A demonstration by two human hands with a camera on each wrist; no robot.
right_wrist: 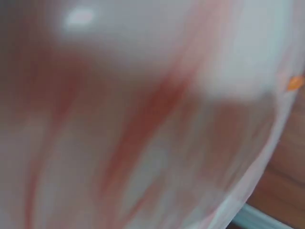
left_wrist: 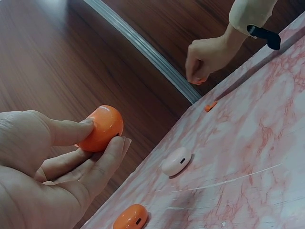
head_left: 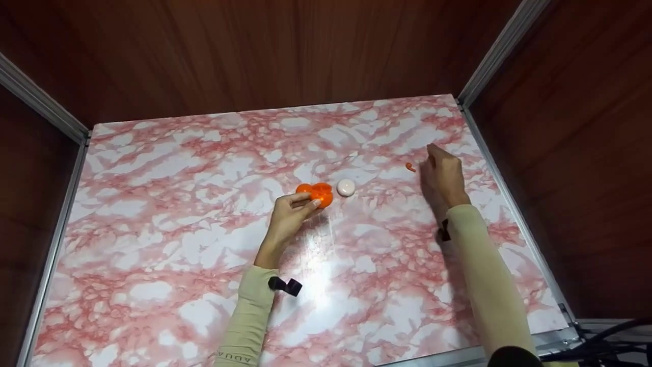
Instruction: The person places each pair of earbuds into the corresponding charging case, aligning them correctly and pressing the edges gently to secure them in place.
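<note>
My left hand grips an orange earbud case between thumb and fingers, above the table; its lid looks raised in the head view. In the left wrist view the case shows a smooth rounded side. A second orange case lies on the table close by, partly cut off there. Just right of the held case sits a white case. Off to the right, my right hand pinches a small orange earbud at its fingertips, mostly hidden. Near that hand an orange earbud lies on the table.
The table has a pink and white marbled top. Dark wooden panels with metal edge rails stand at the back and both sides. Black cables run past the front right corner. The right wrist view is mostly blurred tabletop.
</note>
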